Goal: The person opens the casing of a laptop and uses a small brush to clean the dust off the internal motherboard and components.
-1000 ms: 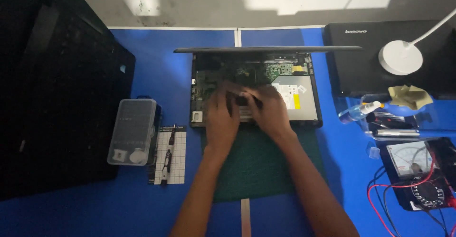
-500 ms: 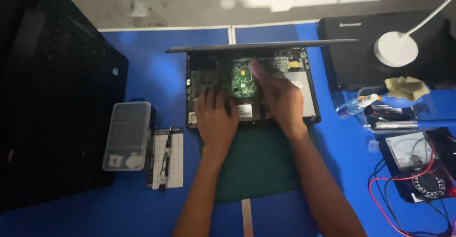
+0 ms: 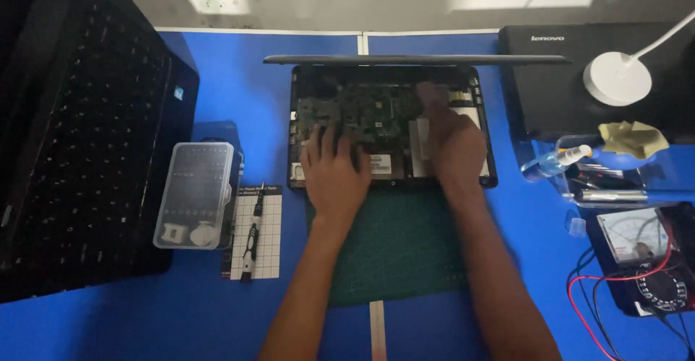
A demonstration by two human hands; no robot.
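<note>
An opened laptop base (image 3: 311,93) lies on the blue table with its green circuit board (image 3: 362,108) exposed. Its front edge rests on a dark green cutting mat (image 3: 394,249). My left hand (image 3: 334,173) lies flat on the lower left of the board, fingers spread. My right hand (image 3: 452,140) is over the right part of the base, fingers stretched toward the far edge and blurred. I cannot tell whether the right hand holds anything.
A large black laptop (image 3: 79,129) lies at the left. Beside it are a clear bit case (image 3: 195,194) and a screwdriver (image 3: 251,234) on a gridded pad. At the right stand a closed black laptop (image 3: 557,79), a white lamp base (image 3: 617,77), a spray bottle (image 3: 554,162) and a multimeter (image 3: 641,260).
My hands have parted: the right hand moved toward the far right of the base, the left settled flat on the board. The view shifted slightly.
</note>
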